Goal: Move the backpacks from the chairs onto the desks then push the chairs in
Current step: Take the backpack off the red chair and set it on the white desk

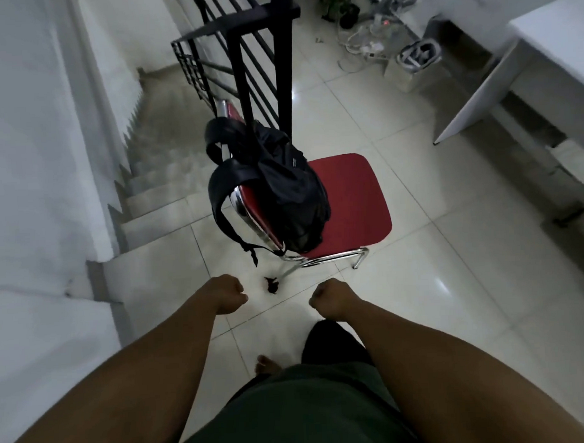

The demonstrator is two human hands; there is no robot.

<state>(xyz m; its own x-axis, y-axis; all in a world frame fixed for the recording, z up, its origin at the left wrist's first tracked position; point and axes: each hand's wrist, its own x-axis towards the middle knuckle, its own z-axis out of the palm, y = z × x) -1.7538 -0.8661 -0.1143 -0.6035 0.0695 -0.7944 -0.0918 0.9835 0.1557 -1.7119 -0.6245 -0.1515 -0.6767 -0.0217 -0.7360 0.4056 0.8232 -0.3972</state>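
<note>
A black backpack [282, 188] sits on a red chair [353, 205] with a chrome frame, leaning against the backrest, its straps hanging over the back on the left. The chair stands on the tiled floor beside a black stair railing. A white desk [550, 39] is at the upper right. My left hand [228, 297] and my right hand [330, 298] are held out in front of me, both curled into fists and holding nothing, a short way in front of the chair and not touching it.
A staircase [155, 180] drops away at the left behind the black railing [263, 61]. A small dark scrap [271, 285] lies on the floor near the chair leg. Cables, a mop bucket [417, 56] and potted plants crowd the far floor.
</note>
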